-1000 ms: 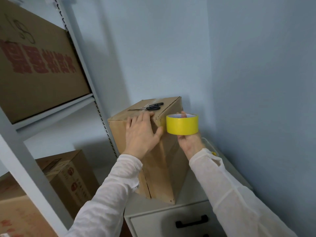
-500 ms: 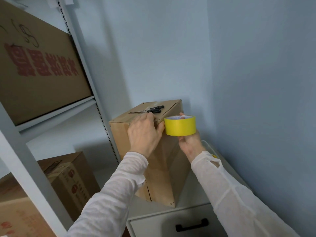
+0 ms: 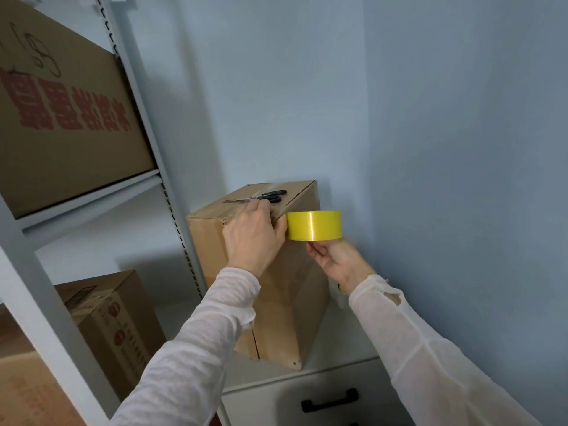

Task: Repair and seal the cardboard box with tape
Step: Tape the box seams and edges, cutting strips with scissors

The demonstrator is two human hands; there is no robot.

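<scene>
Two hands at the box (image 3: 295, 290) corner: left hand (image 3: 253, 238) pressing, right hand (image 3: 333, 259) under tape roll (image 3: 314, 225).

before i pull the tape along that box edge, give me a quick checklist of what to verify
1. Tape end anchored: the left hand presses flat on the top front corner of the cardboard box, right where the roll meets it. The tape end itself is hidden: cannot tell.
2. Roll gripped: the right hand holds the yellow tape roll from below: ok.
3. Box steady: it stands upright on the white drawer cabinet, braced by the left hand: ok.
4. Scissors within reach for the cut: they lie on the box top behind the left hand: ok.
5. Lower front seam closed: a split shows near the bottom edge: not ok.
</scene>
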